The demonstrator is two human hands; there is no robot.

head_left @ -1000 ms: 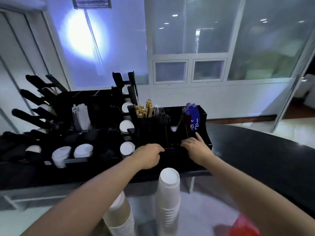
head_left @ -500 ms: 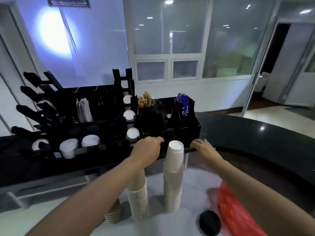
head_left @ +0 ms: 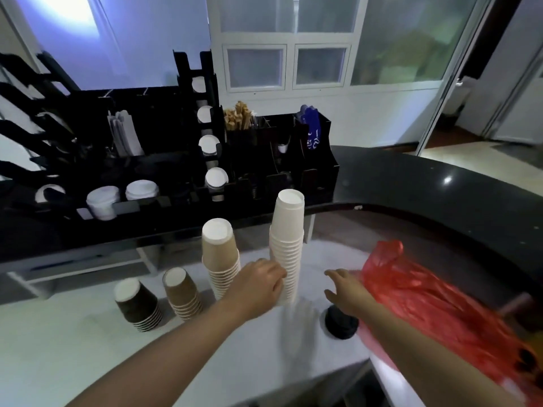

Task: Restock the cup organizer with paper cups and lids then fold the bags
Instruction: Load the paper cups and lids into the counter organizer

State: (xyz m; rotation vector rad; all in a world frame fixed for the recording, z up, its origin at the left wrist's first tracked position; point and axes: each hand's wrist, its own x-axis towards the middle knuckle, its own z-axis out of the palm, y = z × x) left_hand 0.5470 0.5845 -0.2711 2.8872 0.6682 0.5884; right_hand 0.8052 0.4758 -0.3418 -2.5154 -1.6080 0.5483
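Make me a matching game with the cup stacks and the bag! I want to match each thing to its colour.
Things:
1. tallest paper cup stack, held by the left hand
2. crumpled plastic bag
3. shortest paper cup stack at far left
4. round plastic lid under the right hand

Colours:
A. red
B. black
C. white
D. dark brown

Pairs: 1-C, 2-A, 3-D, 4-B

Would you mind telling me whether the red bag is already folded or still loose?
Still loose. The red bag lies crumpled and spread out on the white counter, with no flat folds, beside the right hand.
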